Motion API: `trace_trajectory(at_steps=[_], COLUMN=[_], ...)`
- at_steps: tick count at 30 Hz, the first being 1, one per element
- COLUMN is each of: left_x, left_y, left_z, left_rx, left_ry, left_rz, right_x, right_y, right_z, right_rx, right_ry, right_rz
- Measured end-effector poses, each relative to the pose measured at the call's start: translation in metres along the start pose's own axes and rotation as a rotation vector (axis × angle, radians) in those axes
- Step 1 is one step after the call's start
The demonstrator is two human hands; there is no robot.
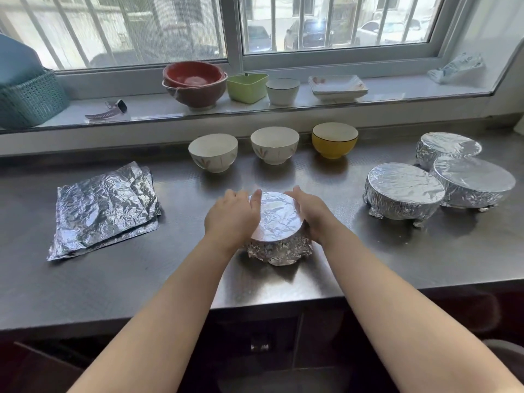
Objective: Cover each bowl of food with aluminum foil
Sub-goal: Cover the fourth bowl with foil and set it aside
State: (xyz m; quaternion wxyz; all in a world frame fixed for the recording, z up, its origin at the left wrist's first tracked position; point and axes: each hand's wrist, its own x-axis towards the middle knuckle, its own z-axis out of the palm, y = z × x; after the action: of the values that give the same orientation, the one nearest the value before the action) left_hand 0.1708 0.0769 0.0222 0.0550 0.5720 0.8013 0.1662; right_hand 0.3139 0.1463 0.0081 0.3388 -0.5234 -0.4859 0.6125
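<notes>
Basket (pixel 29 102): teal woven one at the far left end of the windowsill, a blue thing sitting in it.
Watch (pixel 109 110): lying flat on the sill, strap running left to right.
Foil sheets (pixel 106 209): crinkled stack lying flat on the left of the bench (pixel 175 279), long axis slanting from near left to far right, well apart from the hands.
Sill dishes: stacked red bowls (pixel 195 80), then a green dish (pixel 247 87), a white cup (pixel 282 90) and a shallow white tray (pixel 337 85), in a row along the window.
Uncovered bowls: two white bowls (pixel 213 152) (pixel 275 144) and a yellow bowl (pixel 334 139), upright, mouths up, in a row at the back of the bench.
Left hand (pixel 232 215): curled against the left side of the wrapped bowl, thumb lying on the foil top's edge.
Wrapped bowl (pixel 276 222): middle of the bench, near the front edge, upright; foil stretched flat over the mouth and crumpled down round the sides.
Right hand (pixel 312 212): cupped round the bowl's right side, fingers bent over the rim, pressing the foil.
Covered bowls (pixel 404 190): three larger foil-wrapped ones on the right of the bench, upright, clustered and touching or nearly so.
Plastic bag (pixel 456 68): crumpled on the sill's far right end.
</notes>
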Motion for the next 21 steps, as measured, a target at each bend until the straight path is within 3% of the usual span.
trace_trajectory(at_steps=[3,5,9,21], left_x=[0.003,0.006,0.006,0.002], left_y=[0.000,0.002,0.003,-0.013], left_z=[-0.001,0.002,0.011,0.020], left_rx=[-0.098,-0.175,-0.173,-0.370], left_ry=[0.101,0.103,-0.004,0.073], left_rz=[0.147,0.252,0.325,0.159], right_x=[-0.010,-0.017,-0.030,-0.023], right_y=[-0.006,0.001,0.023,0.020], right_z=[-0.006,-0.002,0.020,0.020], right_rx=[0.035,0.026,-0.034,-0.023], right_ry=[0.231,0.278,0.180,0.051], right_rz=[-0.175,-0.250,-0.283,-0.337])
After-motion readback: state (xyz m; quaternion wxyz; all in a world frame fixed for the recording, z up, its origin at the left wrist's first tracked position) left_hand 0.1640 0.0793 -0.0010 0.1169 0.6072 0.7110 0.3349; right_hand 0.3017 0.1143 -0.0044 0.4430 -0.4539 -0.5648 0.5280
